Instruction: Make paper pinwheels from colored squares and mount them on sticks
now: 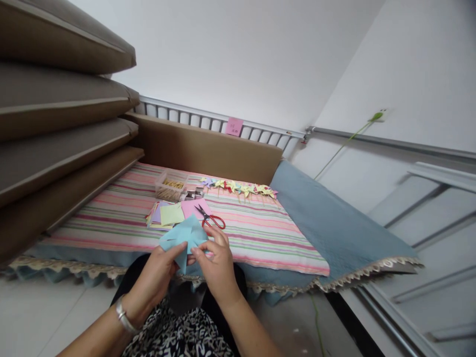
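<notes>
One sheet of light blue paper (180, 232) is noted in your grip, held up over the near edge of the striped cloth (260, 237). Your left hand (162, 263) is closed on its near left part, thumb on top. Your right hand (219, 260) pinches it between thumb and fingers at the near right side. You hold the sheet cornerwise: one corner points away from you, another points back toward you, and a third points left. Slits show in it. You present no clearly longer side, so its long axis cannot be told. Just beyond your right fingers lie scissors (206, 215), red handles nearest you, blades pointing away and leftward, partly over a pink sheet (189, 207). You have stacked coloured papers (171, 215) beside it, and farther off a clear box (161, 190) and a row of paper pinwheels (243, 188).
</notes>
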### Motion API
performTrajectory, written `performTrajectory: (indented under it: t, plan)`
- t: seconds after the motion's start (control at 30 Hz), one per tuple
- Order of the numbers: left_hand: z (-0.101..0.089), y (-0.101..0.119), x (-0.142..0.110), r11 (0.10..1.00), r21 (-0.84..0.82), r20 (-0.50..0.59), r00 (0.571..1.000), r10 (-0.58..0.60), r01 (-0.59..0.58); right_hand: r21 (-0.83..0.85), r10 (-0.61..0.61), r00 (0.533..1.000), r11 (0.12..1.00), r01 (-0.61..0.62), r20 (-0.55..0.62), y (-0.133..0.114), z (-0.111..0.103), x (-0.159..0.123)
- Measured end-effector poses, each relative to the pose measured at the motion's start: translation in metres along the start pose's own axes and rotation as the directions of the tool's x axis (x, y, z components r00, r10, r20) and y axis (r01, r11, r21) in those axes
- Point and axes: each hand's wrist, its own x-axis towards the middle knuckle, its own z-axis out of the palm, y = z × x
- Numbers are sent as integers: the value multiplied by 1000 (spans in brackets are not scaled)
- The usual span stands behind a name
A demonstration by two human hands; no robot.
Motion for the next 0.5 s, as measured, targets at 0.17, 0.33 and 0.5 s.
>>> performTrajectory:
  t: [0.17,0.33,0.5]
  plan:
    - [-3,0,-2,1000,29,3,1000,6,-6,-13,31,1000,999,-31,1,-3,2,2]
    - [-5,2,-4,999,34,20,1000,17,-18,-45,34,999,998,-34,14,-5,3,3]
    - [-4,0,-2,999,52,-24,1000,7,-6,-71,31,1000,997,-31,4,-8,7,2]
